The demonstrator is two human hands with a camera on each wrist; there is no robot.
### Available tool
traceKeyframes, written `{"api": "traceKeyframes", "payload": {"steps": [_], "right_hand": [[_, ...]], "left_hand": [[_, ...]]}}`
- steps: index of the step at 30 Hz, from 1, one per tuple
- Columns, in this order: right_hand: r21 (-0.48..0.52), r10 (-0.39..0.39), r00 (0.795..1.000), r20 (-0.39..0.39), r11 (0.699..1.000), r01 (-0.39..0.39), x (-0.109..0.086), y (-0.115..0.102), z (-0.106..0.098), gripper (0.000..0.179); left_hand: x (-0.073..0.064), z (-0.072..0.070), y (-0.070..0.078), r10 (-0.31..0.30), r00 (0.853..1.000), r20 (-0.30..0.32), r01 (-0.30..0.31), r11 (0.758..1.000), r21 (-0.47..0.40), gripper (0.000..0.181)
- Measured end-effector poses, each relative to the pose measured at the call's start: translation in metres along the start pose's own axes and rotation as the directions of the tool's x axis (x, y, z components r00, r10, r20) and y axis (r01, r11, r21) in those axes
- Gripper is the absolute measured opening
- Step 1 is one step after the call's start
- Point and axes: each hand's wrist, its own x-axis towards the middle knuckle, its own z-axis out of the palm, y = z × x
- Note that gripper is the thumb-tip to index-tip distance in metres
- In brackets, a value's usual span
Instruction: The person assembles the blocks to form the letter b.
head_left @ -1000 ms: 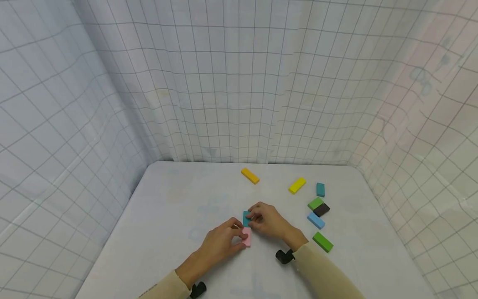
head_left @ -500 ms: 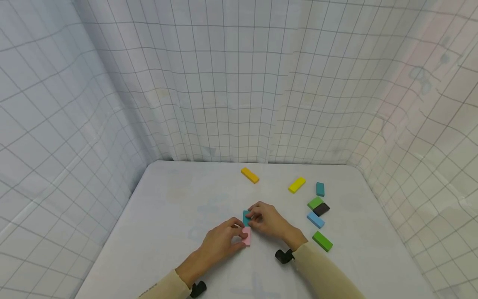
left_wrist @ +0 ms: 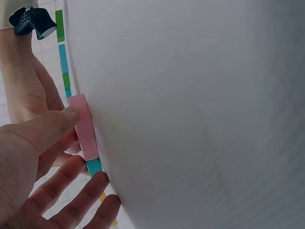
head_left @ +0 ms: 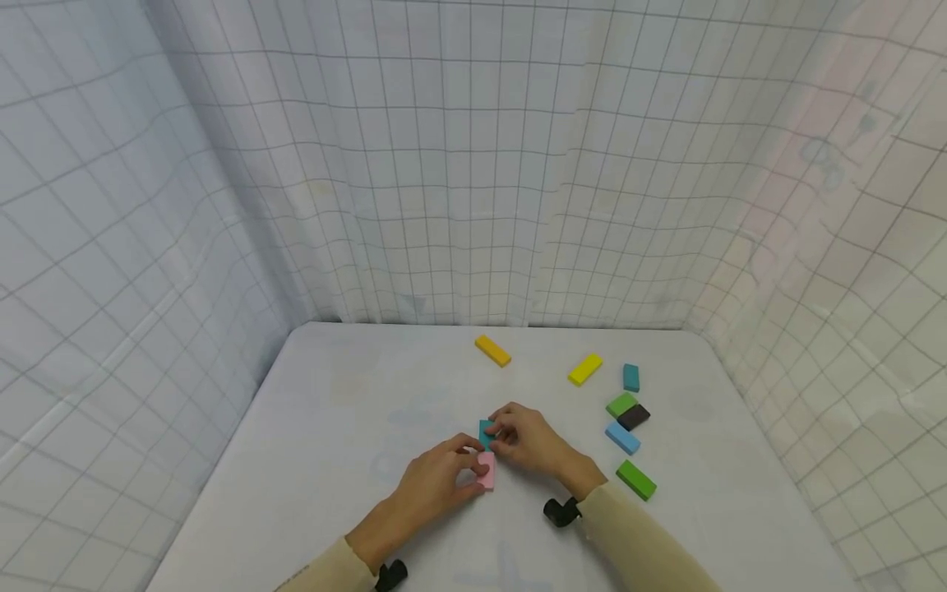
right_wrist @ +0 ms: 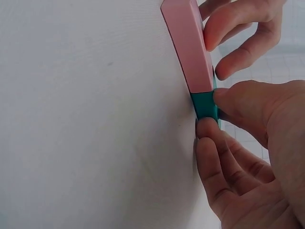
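Observation:
A pink rectangular block [head_left: 487, 482] lies flat on the white table, its long side pointing away from me. My left hand [head_left: 436, 477] pinches it, thumb at the near end and a fingertip farther along. Directly beyond it, end to end, lies a teal block [head_left: 484, 428]. My right hand [head_left: 534, 442] pinches this teal block between thumb and fingers, covering part of it. In the right wrist view the pink block [right_wrist: 188, 45] meets the end of the teal block [right_wrist: 205, 103]. The left wrist view shows the left thumb [left_wrist: 70, 114] on the pink block's near end.
Farther back lie an orange block [head_left: 492, 351] and a yellow block [head_left: 585, 370]. On the right are another teal block [head_left: 631, 378], a light green block [head_left: 621, 404], a dark brown block [head_left: 634, 417], a blue block [head_left: 623, 437] and a green block [head_left: 636, 480]. Grid-patterned curtains [head_left: 459, 205] surround the table.
The head view has shifted slightly. Both hands and all the blocks keep their places relative to one another.

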Motion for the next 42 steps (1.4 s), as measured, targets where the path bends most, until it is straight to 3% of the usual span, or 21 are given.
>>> {"api": "traceKeyframes", "payload": {"steps": [21,27,33,42], "right_hand": [[-0.03,0.005,1.0,0.001,1.0,-0.005,-0.011,0.003,-0.005,0.028],[-0.039,0.025,0.999,-0.035,0.999,-0.026,-0.013,0.007,-0.011,0.034],[-0.028,0.051,0.993,-0.108,0.998,-0.055,0.001,0.011,-0.024,0.039],[-0.055,0.109,0.97,-0.216,0.991,-0.123,0.037,0.026,-0.041,0.042]], "left_hand": [[0.002,0.0,-0.001,-0.017,1.0,0.022,0.018,1.0,-0.009,0.015],[0.001,0.0,0.0,-0.039,0.998,0.041,0.039,0.999,-0.01,0.015],[0.001,-0.001,0.0,-0.072,0.996,0.06,0.074,0.997,-0.038,0.014],[0.001,0.0,-0.003,-0.07,0.995,0.077,0.076,0.994,-0.074,0.015]]}}
